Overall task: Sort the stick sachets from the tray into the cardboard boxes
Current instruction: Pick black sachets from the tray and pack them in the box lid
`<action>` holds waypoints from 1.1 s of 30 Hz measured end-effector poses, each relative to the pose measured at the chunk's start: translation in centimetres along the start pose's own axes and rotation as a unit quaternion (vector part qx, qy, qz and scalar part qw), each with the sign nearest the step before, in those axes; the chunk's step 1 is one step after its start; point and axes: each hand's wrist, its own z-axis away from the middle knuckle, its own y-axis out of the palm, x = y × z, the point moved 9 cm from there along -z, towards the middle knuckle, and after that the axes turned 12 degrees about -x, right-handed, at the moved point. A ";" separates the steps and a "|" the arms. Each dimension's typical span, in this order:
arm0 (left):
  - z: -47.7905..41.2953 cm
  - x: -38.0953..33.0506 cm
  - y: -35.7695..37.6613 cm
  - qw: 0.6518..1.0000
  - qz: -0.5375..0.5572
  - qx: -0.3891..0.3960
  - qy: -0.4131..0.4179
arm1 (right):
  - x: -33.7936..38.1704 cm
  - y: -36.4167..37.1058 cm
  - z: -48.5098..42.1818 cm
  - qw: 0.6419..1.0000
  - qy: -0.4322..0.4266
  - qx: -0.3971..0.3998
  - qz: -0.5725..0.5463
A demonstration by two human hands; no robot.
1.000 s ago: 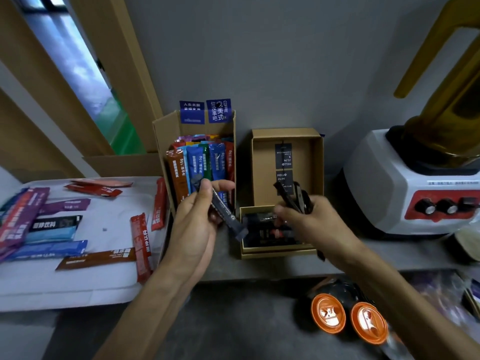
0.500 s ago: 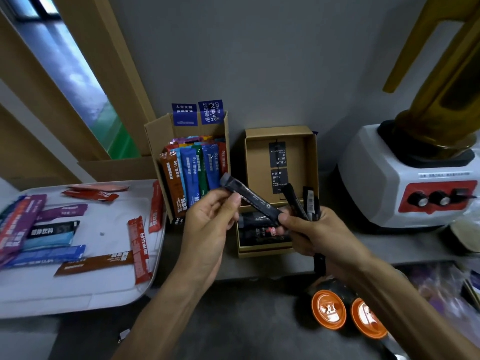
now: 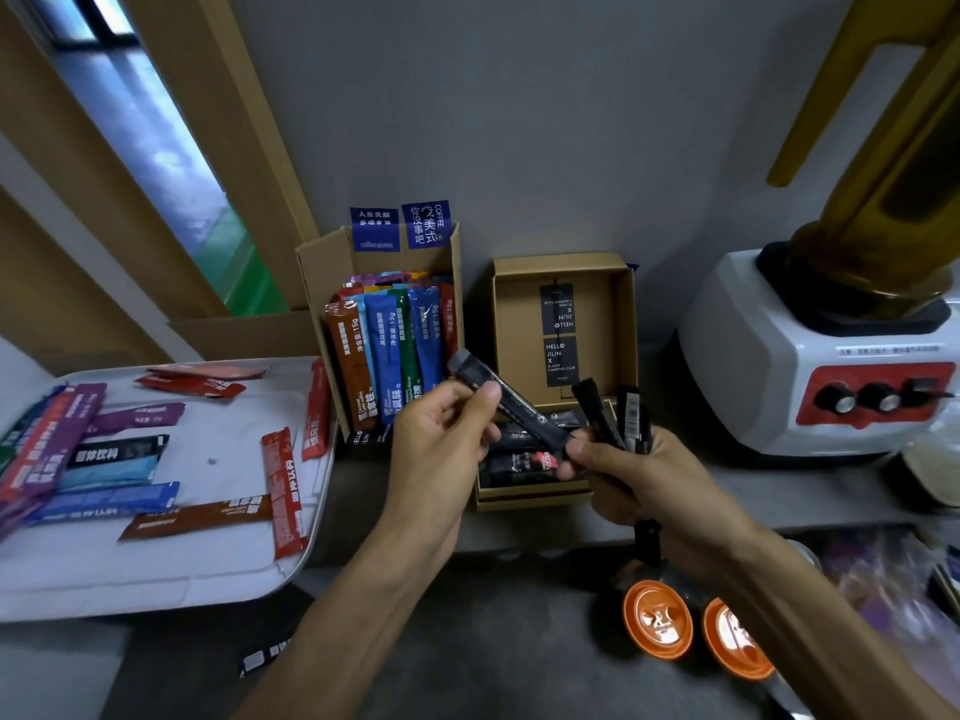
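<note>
Now the two hands meet over the flat cardboard box (image 3: 561, 263), which stands open at the back edge of the counter, near its middle. A second ago the left hand (image 3: 441, 449) held its black sachet (image 3: 511, 405) alone, close to the tall cardboard box (image 3: 322, 267) and apart from the other hand. Since then the sachet has swung across: its upper end is pinched between the left thumb and fingers, and its lower end is caught between the thumb and forefinger of the right hand (image 3: 654, 485).

The right hand still has its other fingers curled round a bundle of black sachets (image 3: 597, 415), which stick up above the fist. More black sachets (image 3: 514, 465) lie flat in the base of the flat box, under the hands.

The tall box, just left of the flat one, is packed with coloured sachets (image 3: 384, 345) standing upright, as before. At the counter's left end the tray (image 3: 156, 584) carries the same loose sachets (image 3: 197, 519), unmoved. A blender (image 3: 753, 366) stands at the right end.
</note>
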 end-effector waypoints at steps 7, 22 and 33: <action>0.0 0.7 -0.2 0.993 0.090 -0.019 -0.068 | 0.7 -0.6 0.2 1.000 -0.016 0.005 -0.020; 0.6 0.8 4.0 0.752 -0.500 0.133 0.409 | 0.3 -4.0 -4.6 0.915 -0.007 -0.063 0.398; 0.0 3.5 4.8 0.730 -0.538 0.219 0.360 | 0.9 -4.8 -3.0 0.990 -0.007 -0.041 0.131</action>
